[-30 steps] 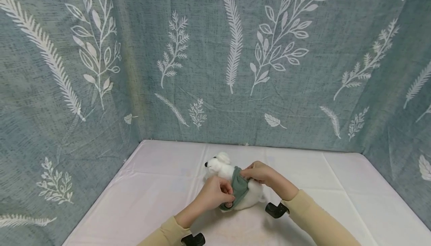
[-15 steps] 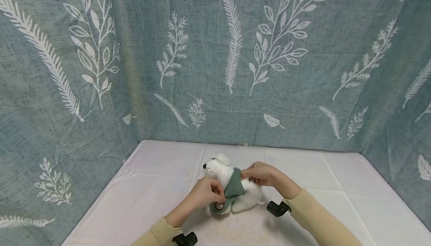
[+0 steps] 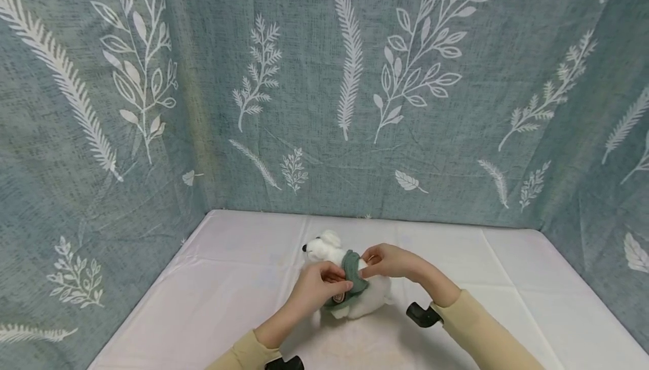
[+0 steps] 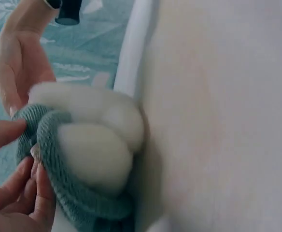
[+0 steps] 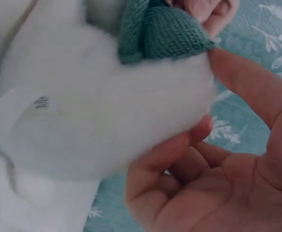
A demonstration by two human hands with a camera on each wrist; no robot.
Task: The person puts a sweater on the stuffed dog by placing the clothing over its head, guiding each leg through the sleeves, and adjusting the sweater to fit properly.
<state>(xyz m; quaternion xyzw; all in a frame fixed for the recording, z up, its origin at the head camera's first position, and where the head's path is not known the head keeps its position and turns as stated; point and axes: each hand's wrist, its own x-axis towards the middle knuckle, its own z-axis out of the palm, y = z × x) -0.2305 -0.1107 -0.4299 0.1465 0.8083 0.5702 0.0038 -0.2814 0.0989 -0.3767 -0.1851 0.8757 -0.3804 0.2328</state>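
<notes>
While pinching sweater (image 3: pixel 351 273) — both hands grip.

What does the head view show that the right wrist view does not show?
Only the head view shows the white table cover, the grey-blue leaf-print curtain, the toy's head and black nose, both beige sleeves and the whole left hand.

Only the right wrist view shows the right palm from close up and a white fabric label on the toy's underside.

Both show the white fluffy plush dog, the green knitted garment round it, and the right hand pinching that garment.
</notes>
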